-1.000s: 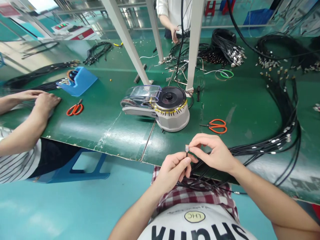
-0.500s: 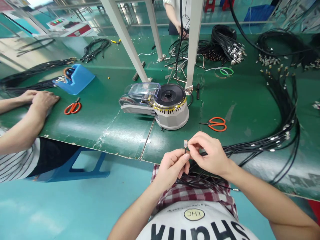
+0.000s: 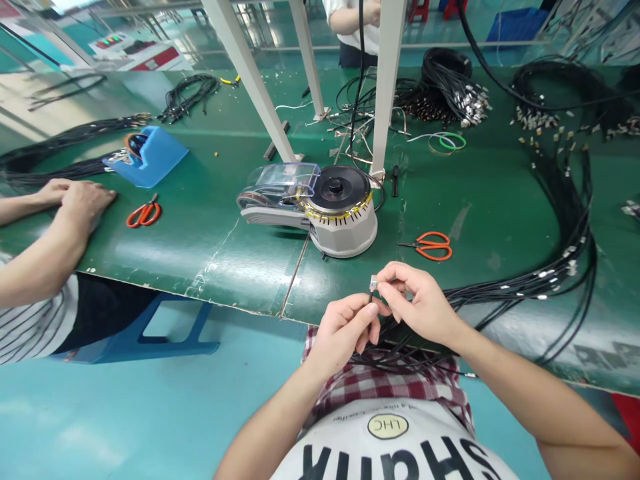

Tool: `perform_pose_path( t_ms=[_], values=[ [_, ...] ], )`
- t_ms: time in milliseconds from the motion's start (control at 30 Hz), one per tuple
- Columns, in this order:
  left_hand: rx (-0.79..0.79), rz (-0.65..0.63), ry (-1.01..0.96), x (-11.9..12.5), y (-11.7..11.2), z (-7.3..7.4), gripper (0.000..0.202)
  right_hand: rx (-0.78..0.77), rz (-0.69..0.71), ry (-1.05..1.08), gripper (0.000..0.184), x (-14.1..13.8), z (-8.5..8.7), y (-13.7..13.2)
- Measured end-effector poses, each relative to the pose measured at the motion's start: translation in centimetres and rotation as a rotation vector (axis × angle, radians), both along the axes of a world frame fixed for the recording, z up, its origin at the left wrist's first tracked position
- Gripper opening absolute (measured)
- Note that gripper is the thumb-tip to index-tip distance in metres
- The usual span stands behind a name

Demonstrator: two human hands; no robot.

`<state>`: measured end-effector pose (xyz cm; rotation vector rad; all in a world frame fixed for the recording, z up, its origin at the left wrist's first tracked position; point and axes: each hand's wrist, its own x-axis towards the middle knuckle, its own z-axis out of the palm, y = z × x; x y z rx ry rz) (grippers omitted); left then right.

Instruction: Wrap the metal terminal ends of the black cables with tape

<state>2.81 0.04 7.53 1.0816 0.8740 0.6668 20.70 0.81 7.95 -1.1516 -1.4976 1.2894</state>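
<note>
My left hand pinches a thin black cable just below its small silvery connector, which points upward. At that connector, the thumb and fingertips of my right hand are closed on its right side. Whether a bit of tape or foil is also between those fingers is too small to tell. A bundle of black cables runs from the table past my right hand and over my lap. Beyond my hands lie orange-handled scissors, and a round grey tape dispenser stands further left.
White posts rise behind the dispenser. More black cable bundles lie at the back right. At the left, a co-worker's hands rest near a blue tape holder and a second pair of scissors. Another person stands across the table.
The connector's orange-tinted face has turned away and it now looks silvery. My right fingertips have shifted slightly up around it. The person across the table has raised a hand.
</note>
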Motion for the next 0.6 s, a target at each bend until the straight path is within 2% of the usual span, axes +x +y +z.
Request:
perform_pose_path(
  t_ms=[67,133,200,267,367,467,533,600],
  values=[
    [-0.001,-0.003,-0.007,0.0,0.0,0.0,0.032,-0.168,0.039,0.148,0.019,0.0,-0.1,0.1],
    [-0.004,-0.007,-0.009,0.0,-0.1,0.0,0.033,-0.264,0.067,0.251,0.024,0.0,-0.4,0.2],
    [-0.002,-0.017,-0.002,0.0,-0.1,-0.1,0.034,-0.296,0.083,0.319,0.027,0.0,-0.7,0.3],
    [0.024,-0.01,0.004,0.0,-0.1,-0.2,0.038,-0.264,0.079,0.331,0.025,-0.1,-0.9,0.2],
    [0.073,0.026,0.002,0.0,-0.2,-0.5,0.046,0.012,-0.002,0.128,0.015,0.0,-0.7,-0.1],
    [0.082,0.041,-0.01,0.1,-0.1,-0.4,0.038,0.366,-0.044,-0.126,0.008,0.6,-0.2,-0.5],
    [0.143,0.046,0.012,0.2,0.0,-0.1,0.029,0.478,-0.032,-0.209,0.007,1.3,0.0,-0.8],
    [0.275,0.06,0.056,0.2,0.2,0.1,0.021,0.523,-0.019,-0.273,0.008,2.3,-0.1,-0.7]
  ],
)
